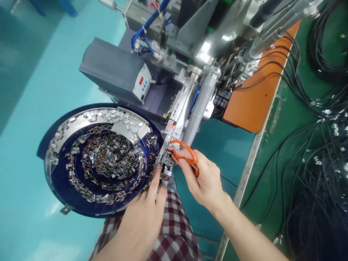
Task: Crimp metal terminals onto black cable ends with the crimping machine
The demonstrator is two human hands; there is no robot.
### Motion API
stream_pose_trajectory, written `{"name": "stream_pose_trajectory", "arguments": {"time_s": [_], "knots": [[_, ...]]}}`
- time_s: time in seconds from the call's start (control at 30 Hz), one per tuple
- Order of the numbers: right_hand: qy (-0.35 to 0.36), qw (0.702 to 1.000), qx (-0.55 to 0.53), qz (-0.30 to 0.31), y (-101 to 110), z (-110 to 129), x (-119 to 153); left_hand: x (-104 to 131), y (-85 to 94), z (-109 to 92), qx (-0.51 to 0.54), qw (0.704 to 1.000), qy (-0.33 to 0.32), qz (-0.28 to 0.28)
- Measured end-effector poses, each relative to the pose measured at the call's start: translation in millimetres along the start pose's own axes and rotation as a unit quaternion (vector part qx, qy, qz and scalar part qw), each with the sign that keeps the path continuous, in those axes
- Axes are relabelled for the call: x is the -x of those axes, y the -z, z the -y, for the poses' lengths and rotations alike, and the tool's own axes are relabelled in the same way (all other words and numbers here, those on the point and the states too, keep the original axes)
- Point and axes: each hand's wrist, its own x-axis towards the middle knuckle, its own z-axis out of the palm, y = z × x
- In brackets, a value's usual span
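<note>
My right hand [202, 177] is closed around a tool with orange handles [191, 156]; its tip meets the metal feed track [178, 123] near a small red light. My left hand [145, 214] has its fingers apart, the index finger stretched out onto the lower end of the track beside the bowl. Left of both hands sits a round blue feeder bowl [95, 214] with many small metal parts [116, 156] inside and along its spiral ledge. What lies right under the tool's tip is too small to make out.
A grey control box [114, 69] with a red display stands behind the bowl. A ribbed grey hose [199, 112] runs beside the track. Machinery fills the top. At right are an orange plate [247, 105] and a green table [277, 159] with black cables.
</note>
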Motion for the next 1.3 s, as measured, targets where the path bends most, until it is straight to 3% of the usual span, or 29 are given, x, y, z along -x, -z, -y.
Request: {"name": "stream_pose_trajectory", "arguments": {"time_s": [0.53, 0.6, 0.77, 0.87, 1.3], "knots": [[0.027, 0.999, -0.029, 0.035, -5, 6, 20, 8, 0.8, 2, 0.028, 0.999, -0.002, 0.019], [0.024, 0.999, -0.019, 0.019, -2, 5, 17, 7, 0.8, 2, 0.032, 0.999, -0.003, 0.026], [-0.016, 0.994, 0.066, -0.089, 2, -7, -1, 5, -0.7, 3, 0.025, 0.999, -0.003, 0.040], [-0.021, 0.991, 0.078, -0.110, 0, -16, -13, 3, -0.7, 3, 0.016, 0.999, -0.001, 0.037], [-0.046, 0.996, 0.048, -0.055, 7, -8, -25, 1, 1.8, 3, 0.030, 0.999, 0.008, 0.031]]}}
